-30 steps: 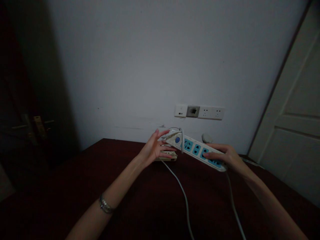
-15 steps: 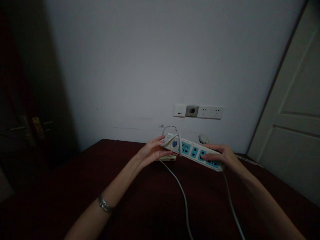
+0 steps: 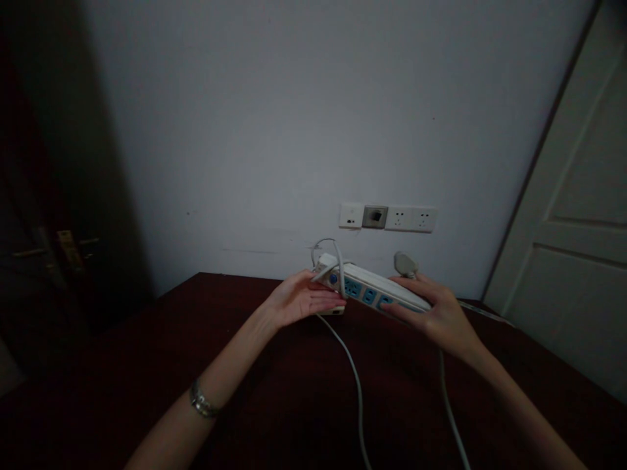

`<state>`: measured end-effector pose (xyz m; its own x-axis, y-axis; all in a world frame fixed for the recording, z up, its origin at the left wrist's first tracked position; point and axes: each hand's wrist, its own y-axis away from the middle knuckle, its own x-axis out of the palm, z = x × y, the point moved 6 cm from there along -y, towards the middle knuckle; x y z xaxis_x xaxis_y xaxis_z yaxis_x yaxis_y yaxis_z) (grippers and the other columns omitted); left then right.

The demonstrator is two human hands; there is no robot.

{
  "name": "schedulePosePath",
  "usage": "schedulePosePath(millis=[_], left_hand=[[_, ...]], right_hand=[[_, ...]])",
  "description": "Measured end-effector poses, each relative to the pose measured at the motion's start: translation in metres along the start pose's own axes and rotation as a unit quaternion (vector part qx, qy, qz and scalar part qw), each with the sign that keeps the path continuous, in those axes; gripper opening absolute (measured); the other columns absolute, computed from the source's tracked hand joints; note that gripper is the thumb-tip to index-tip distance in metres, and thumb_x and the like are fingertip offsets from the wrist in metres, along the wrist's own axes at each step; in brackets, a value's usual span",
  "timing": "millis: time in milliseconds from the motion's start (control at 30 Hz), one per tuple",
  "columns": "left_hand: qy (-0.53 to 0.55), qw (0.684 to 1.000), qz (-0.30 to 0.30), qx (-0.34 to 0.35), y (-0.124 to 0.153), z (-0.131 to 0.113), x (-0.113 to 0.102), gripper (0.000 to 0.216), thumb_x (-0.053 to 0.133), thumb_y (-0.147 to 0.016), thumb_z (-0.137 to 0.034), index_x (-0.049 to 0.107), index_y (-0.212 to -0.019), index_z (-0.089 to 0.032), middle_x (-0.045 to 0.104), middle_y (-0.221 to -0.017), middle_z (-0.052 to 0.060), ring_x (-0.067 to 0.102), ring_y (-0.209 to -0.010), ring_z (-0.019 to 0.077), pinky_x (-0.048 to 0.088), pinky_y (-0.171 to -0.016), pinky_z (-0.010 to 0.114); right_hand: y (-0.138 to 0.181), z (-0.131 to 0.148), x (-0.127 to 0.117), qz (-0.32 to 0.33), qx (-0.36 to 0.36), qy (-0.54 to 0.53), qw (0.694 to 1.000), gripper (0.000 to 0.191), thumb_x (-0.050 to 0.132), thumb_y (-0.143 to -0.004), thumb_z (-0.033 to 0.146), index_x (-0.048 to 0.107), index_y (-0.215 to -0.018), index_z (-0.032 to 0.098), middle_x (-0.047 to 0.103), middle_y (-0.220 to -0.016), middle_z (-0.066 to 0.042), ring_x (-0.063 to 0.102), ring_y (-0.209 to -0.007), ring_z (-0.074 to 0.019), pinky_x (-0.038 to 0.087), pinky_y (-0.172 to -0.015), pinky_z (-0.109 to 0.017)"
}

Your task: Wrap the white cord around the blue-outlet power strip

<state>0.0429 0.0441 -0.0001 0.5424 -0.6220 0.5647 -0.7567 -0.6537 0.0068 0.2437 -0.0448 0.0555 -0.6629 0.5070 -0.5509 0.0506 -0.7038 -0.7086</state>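
A white power strip (image 3: 369, 279) with blue sockets and a round blue switch is held above the dark red table, its socket face tilted down toward me. My left hand (image 3: 301, 298) supports its left end, fingers reaching underneath. My right hand (image 3: 435, 313) grips the right end, thumb on the socket face and fingers over the top. A pale cord (image 3: 339, 264) loops round the left end. Just beyond my right fingers is a plug (image 3: 405, 262). Partly hidden under the left end, another pale block (image 3: 336, 311) lies on the table.
Wall sockets (image 3: 410, 219) are set in the wall behind. Two cords, one of them a grey cable (image 3: 357, 385), trail over the dark red table (image 3: 274, 405) toward me. A white door (image 3: 578, 261) stands at the right, and a dark door with a handle (image 3: 73, 248) at the left.
The power strip has rolled, so its sockets face lower and its upper side shows. It has shifted slightly left. The plug behind it now appears higher and further right.
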Motion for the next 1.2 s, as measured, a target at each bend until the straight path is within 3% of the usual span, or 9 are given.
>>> schedulePosePath(millis=[133, 267, 433, 533, 667, 767, 933, 1067, 1200], left_hand=[[-0.023, 0.999, -0.006, 0.021, 0.0, -0.003, 0.0, 0.036, 0.053, -0.063, -0.016, 0.059, -0.093, 0.002, 0.066, -0.092, 0.022, 0.065, -0.091, 0.0289, 0.052, -0.08, 0.03], [-0.042, 0.998, 0.0, 0.043, 0.001, -0.007, 0.003, 0.029, 0.053, -0.061, -0.01, 0.061, -0.086, 0.001, 0.066, -0.087, 0.019, 0.065, -0.088, 0.0256, 0.051, -0.082, 0.028], [-0.088, 0.989, -0.017, 0.115, 0.005, -0.014, 0.011, 0.019, 0.058, -0.063, -0.004, 0.061, -0.082, -0.003, 0.067, -0.083, 0.014, 0.067, -0.08, 0.0224, 0.053, -0.08, 0.031], [-0.12, 0.981, -0.028, 0.151, 0.009, -0.017, 0.015, 0.009, 0.063, -0.068, -0.011, 0.059, -0.075, -0.006, 0.067, -0.082, 0.015, 0.068, -0.076, 0.0235, 0.054, -0.074, 0.033], [-0.185, 0.97, -0.063, 0.143, 0.011, -0.016, 0.015, 0.022, 0.062, -0.075, -0.027, 0.058, -0.079, -0.006, 0.066, -0.074, 0.014, 0.066, -0.062, 0.0175, 0.054, -0.059, 0.025], [-0.247, 0.948, -0.106, 0.173, 0.01, -0.021, 0.009, 0.03, 0.064, -0.074, -0.036, 0.054, -0.081, -0.009, 0.064, -0.07, 0.009, 0.064, -0.059, 0.0149, 0.052, -0.053, 0.023], [-0.28, 0.871, -0.235, 0.328, 0.015, -0.038, -0.005, 0.047, 0.076, -0.061, -0.027, 0.046, -0.097, -0.018, 0.06, -0.075, -0.002, 0.06, -0.055, 0.0105, 0.048, -0.046, 0.019], [-0.225, 0.915, -0.151, 0.3, 0.011, -0.032, 0.006, 0.042, 0.07, -0.068, -0.02, 0.052, -0.106, -0.015, 0.064, -0.092, 0.006, 0.064, -0.08, 0.0168, 0.052, -0.067, 0.026], [-0.148, 0.97, -0.072, 0.177, 0.008, -0.02, 0.012, 0.019, 0.06, -0.076, -0.017, 0.059, -0.092, -0.007, 0.064, -0.088, 0.011, 0.063, -0.075, 0.0158, 0.053, -0.069, 0.027]], right_hand=[[0.002, 0.005, 0.004, 0.015, -0.051, 0.014, 0.999, 0.035, 0.062, -0.073, 0.04, 0.069, -0.098, 0.016, 0.063, -0.088, -0.008, 0.059, -0.08, -0.0208, 0.046, -0.073, -0.032], [0.001, 0.002, 0.004, 0.012, -0.027, -0.012, 0.999, 0.034, 0.064, -0.071, 0.042, 0.07, -0.095, 0.019, 0.064, -0.092, -0.007, 0.059, -0.084, -0.0214, 0.046, -0.075, -0.033], [-0.001, -0.01, 0.003, 0.007, 0.087, -0.09, 0.992, 0.041, 0.071, -0.06, 0.044, 0.072, -0.092, 0.017, 0.066, -0.089, -0.005, 0.06, -0.082, -0.0218, 0.047, -0.071, -0.031], [-0.002, -0.019, 0.007, 0.024, 0.153, -0.159, 0.975, 0.043, 0.073, -0.056, 0.043, 0.072, -0.09, 0.016, 0.067, -0.09, -0.005, 0.061, -0.081, -0.0215, 0.047, -0.069, -0.03], [0.0, -0.033, 0.019, 0.048, 0.239, -0.255, 0.936, 0.046, 0.076, -0.052, 0.041, 0.073, -0.091, 0.016, 0.069, -0.085, -0.004, 0.062, -0.072, -0.0185, 0.047, -0.063, -0.026], [0.002, -0.04, 0.027, 0.06, 0.275, -0.305, 0.91, 0.047, 0.077, -0.051, 0.04, 0.073, -0.09, 0.014, 0.068, -0.075, -0.004, 0.059, -0.059, -0.0142, 0.044, -0.053, -0.022], [0.007, -0.036, 0.031, 0.038, 0.314, -0.373, 0.872, 0.049, 0.078, -0.053, 0.036, 0.071, -0.093, 0.009, 0.065, -0.063, -0.004, 0.055, -0.046, -0.0116, 0.043, -0.043, -0.021], [0.009, -0.025, 0.038, 0.074, 0.317, -0.424, 0.845, 0.051, 0.077, -0.055, 0.035, 0.069, -0.098, 0.008, 0.064, -0.06, -0.007, 0.06, -0.051, -0.0172, 0.049, -0.044, -0.025], [0.008, -0.026, 0.035, 0.06, 0.311, -0.417, 0.852, 0.049, 0.078, -0.053, 0.033, 0.07, -0.094, 0.007, 0.064, -0.06, -0.005, 0.055, -0.045, -0.0125, 0.047, -0.041, -0.022]])
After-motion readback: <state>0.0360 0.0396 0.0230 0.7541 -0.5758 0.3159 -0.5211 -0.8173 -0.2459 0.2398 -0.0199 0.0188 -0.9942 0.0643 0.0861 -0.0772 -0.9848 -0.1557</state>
